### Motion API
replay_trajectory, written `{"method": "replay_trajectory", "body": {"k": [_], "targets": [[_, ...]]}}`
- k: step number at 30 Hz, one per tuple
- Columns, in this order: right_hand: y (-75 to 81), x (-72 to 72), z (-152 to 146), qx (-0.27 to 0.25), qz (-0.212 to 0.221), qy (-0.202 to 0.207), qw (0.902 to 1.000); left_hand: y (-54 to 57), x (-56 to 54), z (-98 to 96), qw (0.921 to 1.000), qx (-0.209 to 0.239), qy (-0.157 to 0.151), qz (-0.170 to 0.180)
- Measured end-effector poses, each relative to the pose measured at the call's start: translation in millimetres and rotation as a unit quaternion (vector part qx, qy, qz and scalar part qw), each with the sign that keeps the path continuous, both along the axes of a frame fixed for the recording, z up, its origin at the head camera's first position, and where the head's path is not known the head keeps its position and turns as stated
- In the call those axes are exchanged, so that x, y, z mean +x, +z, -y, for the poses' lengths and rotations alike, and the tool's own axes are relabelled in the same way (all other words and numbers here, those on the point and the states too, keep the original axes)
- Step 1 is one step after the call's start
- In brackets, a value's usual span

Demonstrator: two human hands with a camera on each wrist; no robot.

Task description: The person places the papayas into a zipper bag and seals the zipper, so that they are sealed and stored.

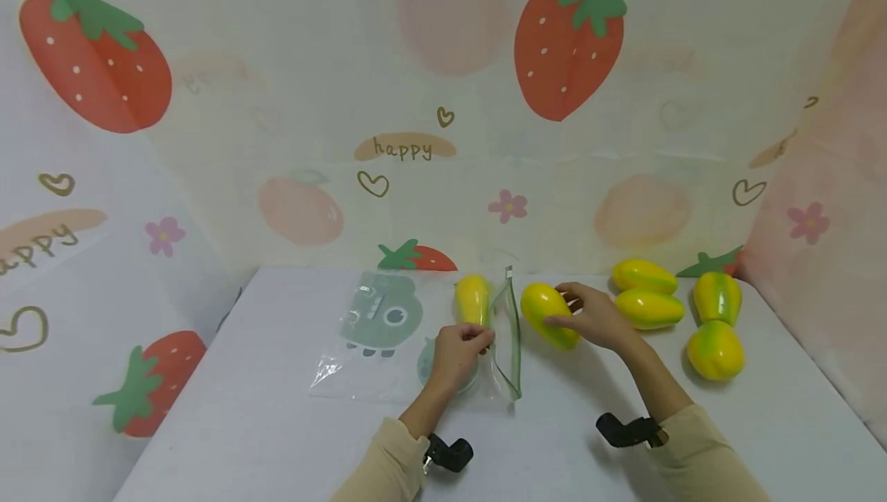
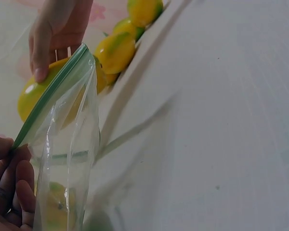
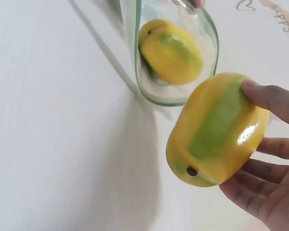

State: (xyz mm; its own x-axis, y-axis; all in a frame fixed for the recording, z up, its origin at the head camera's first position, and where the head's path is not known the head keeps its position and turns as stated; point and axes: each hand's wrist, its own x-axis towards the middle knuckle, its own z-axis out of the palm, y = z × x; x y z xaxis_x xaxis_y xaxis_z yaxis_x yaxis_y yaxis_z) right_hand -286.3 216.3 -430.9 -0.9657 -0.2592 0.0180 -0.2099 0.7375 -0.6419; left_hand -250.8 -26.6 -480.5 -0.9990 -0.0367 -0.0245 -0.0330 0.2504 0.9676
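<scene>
My right hand [image 1: 589,316] holds a glossy yellow-and-green papaya [image 3: 216,130], thumb on one side and fingers on the other. It hangs just outside the mouth of a clear zip bag [image 1: 395,388] with a green rim. With thumb and fingertips, my left hand [image 1: 457,356] pinches that rim, as the left wrist view shows. The mouth gapes toward the right hand. Inside the bag, near the opening, lies another papaya [image 3: 171,53]. A pale green cartoon print covers part of the bag.
To the right, two papayas [image 1: 649,309] lie side by side. Beyond them, two more [image 1: 716,352] touch end to end near the table's right edge. A patterned cloth wall [image 1: 443,217] rises behind the white table [image 1: 242,409].
</scene>
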Motion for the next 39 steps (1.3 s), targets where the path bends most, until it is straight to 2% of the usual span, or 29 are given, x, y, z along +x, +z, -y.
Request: {"method": "replay_trajectory", "body": {"k": [10,15,20,28,39], "targets": [[-3.2,-5.8,17,-0.007,0.019,-0.006,0.9998,0.9,0.0,-1.1,1.0,0.004,-0.006,0.0],[-0.6,-7.4,25,-0.02,0.044,-0.007,0.9988,2.7,0.0,-0.9,0.9999,0.004,-0.009,0.0],[1.1,-11.3,34,-0.011,0.061,-0.018,0.9979,5.4,-0.1,-0.1,0.9999,0.008,-0.013,-0.001],[-5.8,-15.2,48,-0.013,0.073,-0.027,0.9969,7.7,-0.8,0.6,0.9998,0.005,-0.021,0.004],[-21.8,-21.5,66,-0.025,0.042,-0.042,0.9979,6.6,-1.6,-1.1,0.9996,0.012,-0.025,-0.006]]}}
